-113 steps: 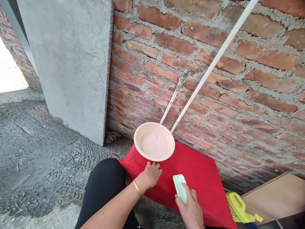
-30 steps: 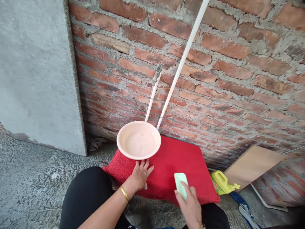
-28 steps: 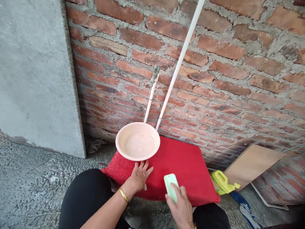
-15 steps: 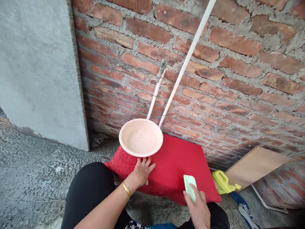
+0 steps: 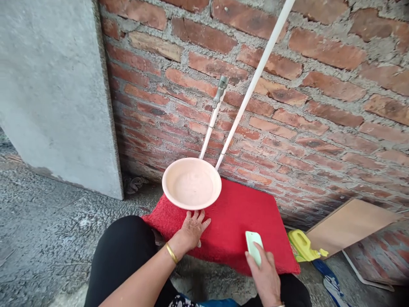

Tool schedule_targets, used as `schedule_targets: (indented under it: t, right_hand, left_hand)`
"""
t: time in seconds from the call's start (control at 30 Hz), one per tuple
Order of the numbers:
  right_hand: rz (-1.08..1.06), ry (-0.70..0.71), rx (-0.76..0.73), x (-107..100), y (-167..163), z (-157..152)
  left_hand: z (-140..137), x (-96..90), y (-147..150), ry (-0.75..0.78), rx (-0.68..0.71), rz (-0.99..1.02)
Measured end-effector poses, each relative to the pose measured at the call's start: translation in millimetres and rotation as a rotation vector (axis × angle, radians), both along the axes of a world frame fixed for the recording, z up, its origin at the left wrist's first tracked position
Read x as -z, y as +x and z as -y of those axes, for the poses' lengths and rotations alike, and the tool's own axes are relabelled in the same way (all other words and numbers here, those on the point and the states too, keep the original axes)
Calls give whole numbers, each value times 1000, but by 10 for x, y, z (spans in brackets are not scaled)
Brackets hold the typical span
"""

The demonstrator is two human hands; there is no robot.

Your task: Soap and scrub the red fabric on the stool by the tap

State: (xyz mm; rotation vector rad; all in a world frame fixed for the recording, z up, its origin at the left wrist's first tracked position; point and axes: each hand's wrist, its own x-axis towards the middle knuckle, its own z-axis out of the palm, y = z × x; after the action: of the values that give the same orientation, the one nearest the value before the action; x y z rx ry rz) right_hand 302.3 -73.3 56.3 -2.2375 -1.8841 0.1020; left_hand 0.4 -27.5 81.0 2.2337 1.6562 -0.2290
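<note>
Red cloth (image 5: 230,217) is taken as the landmark; it is spread over a low support, mostly hidden. Green block (image 5: 250,241) is held at the cloth's near right part, tilted a little, a small hole seen at its far end; whether the cloth is touched by its underside cannot be told. It is gripped by the right hand (image 5: 267,277), fingers and thumb clamped round its sides. The left hand (image 5: 191,232) is laid palm down on the cloth's near left part, fingers spread apart, nothing grasped; its fingertips are placed just beside the basin's rim, contact not clear. A gold bangle (image 5: 172,253) is worn on that wrist.

Pale basin (image 5: 192,187) is set upright at the cloth's far left corner. Yellow jug (image 5: 302,246) is noted just beyond the cloth's right edge, laid over, with a board (image 5: 353,226) leaned behind it. Brick wall (image 5: 326,106) is seen behind the cloth, two white pipes (image 5: 257,79) being fixed along it. A grey slab (image 5: 60,94) is stood to the cloth's left.
</note>
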Motion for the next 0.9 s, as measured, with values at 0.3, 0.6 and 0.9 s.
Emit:
schedule_targets:
  t: [0.3, 0.6, 0.9]
  right_hand:
    - [-121, 68, -226, 36, -522, 12]
    - [-67, 5, -36, 35, -56, -62]
    - [-135, 72, -149, 73, -340, -3]
  left_hand:
    - [-17, 14, -5, -5, 4, -12]
    - [12, 57, -5, 47, -5, 9]
    - [-29, 238, -6, 36, 1, -17]
